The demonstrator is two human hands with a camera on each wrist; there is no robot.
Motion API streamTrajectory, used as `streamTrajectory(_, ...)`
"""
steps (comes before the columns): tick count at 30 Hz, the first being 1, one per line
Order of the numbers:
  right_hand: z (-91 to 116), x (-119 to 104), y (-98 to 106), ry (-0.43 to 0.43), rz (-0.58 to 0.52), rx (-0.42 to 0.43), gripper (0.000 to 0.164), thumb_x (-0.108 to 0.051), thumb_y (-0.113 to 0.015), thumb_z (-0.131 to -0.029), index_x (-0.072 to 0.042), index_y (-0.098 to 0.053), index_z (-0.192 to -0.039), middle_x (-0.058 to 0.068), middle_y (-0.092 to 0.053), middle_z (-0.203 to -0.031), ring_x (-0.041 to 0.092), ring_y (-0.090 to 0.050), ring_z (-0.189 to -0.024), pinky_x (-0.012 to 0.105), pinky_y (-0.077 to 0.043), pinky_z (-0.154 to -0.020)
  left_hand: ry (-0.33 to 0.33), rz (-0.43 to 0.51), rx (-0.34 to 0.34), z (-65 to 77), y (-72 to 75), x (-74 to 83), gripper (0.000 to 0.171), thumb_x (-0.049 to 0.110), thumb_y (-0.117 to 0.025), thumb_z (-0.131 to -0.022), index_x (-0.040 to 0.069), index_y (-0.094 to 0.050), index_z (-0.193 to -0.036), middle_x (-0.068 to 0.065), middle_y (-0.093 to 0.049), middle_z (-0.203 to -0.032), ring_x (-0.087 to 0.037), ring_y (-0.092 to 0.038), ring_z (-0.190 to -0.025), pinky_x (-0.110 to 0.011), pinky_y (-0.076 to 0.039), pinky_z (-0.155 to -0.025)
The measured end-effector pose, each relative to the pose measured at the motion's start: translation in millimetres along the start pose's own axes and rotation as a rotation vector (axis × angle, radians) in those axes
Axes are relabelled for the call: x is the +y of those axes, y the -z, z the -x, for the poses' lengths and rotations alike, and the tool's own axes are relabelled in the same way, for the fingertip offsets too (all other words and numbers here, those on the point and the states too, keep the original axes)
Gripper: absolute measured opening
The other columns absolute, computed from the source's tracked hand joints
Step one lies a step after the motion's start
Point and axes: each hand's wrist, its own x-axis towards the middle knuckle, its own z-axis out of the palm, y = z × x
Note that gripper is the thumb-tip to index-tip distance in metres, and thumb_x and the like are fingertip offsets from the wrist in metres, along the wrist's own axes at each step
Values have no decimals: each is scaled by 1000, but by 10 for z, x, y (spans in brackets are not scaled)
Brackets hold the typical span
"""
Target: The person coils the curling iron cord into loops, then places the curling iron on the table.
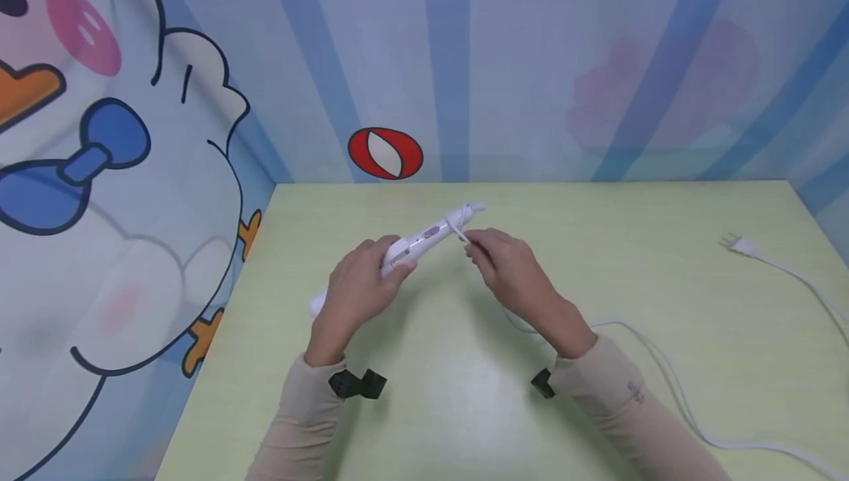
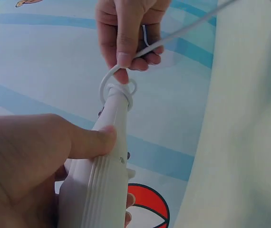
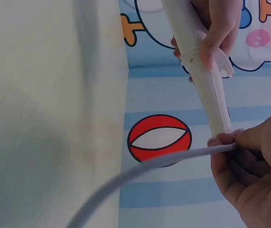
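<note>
In the head view, a white hair iron (image 1: pixel 431 232) is held up at a slant above the table, its cord end up and to the right. My left hand (image 1: pixel 361 278) grips it round the middle; the thumb lies along its ribbed body (image 2: pixel 90 190) in the left wrist view. The white cord (image 2: pixel 188 29) loops round the narrow end of the iron. My right hand (image 1: pixel 511 271) pinches this cord between thumb and fingers, close beside that end. From the right wrist, the right fingers partly hide the iron's tip.
The cord runs on across the pale table (image 1: pixel 663 267) behind the right forearm to the lower right. Its two-pin plug (image 1: pixel 739 246) lies at the right side. A cartoon-printed backdrop (image 1: pixel 517 61) stands behind the table and along its left.
</note>
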Motion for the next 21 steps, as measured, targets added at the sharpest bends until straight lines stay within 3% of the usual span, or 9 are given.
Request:
streamTrajectory(7, 67, 95, -134, -11, -179, -33, 20, -11, -56, -96, -3, -66, -111, 5, -68, -93, 11, -63, -76, 24, -52, -65, 2, 86, -29, 47, 55, 3, 43, 40, -65, -89, 20, -58, -126, -3, -62, -104, -20, -55, -84, -34, -45, -67)
streamTrajectory(13, 83, 173, -165, -10, -245, -42, 19, -9, -55, -96, -2, -67, -109, 7, -70, -95, 13, -67, -80, 26, -55, -70, -39, 127, -43, 45, 82, 26, 41, 39, -64, -90, 18, -58, -125, -3, -63, -104, -21, -55, -84, -33, -44, -66)
streamTrajectory(21, 100, 351, -117, 24, -256, -55, 17, -14, -61, -94, -8, -71, -105, 5, -72, -100, 14, -68, -88, 30, -54, -74, -94, 202, -123, 69, 100, 59, 44, 41, -62, -91, 19, -57, -129, -1, -62, -105, -19, -55, -85, -31, -44, -66)
